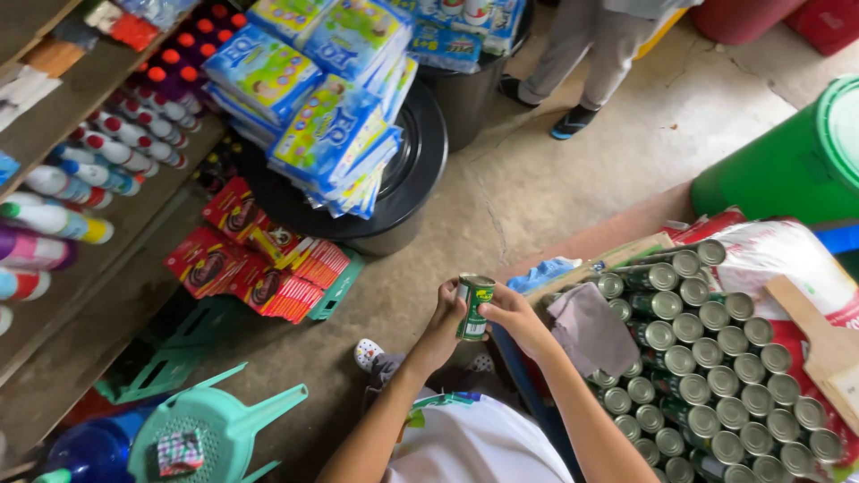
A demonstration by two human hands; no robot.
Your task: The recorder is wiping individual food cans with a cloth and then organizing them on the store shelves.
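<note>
Both hands meet at chest height over a concrete floor [555, 179]. Left hand [443, 322] and right hand [512, 315] are each closed around one small green can [473, 307], held upright between them, silver top up, label facing the camera; left fingers wrap its left side, right fingers its right side and back. Just right of the hands, a dense batch of matching green cans [716, 376] lies in tight rows, lids toward the camera, on a low stack. A grey cloth [591, 329] rests at the near-left edge of those rows, touching the right wrist area. A white-and-red sack [787, 259] sits behind the rows, a piece of brown cardboard [828, 344] on top at the right. Left of the hands: teal plastic stool [215, 425] low in the frame, red packets [246, 259] fanned on a green crate, blue diaper packs [322, 98] piled on a black drum [412, 170]. Wooden shelves [89, 107] at far left hold bottles lying in rows. Another person's legs [582, 54] stand at the top. Green barrel [778, 170] at upper right.
</note>
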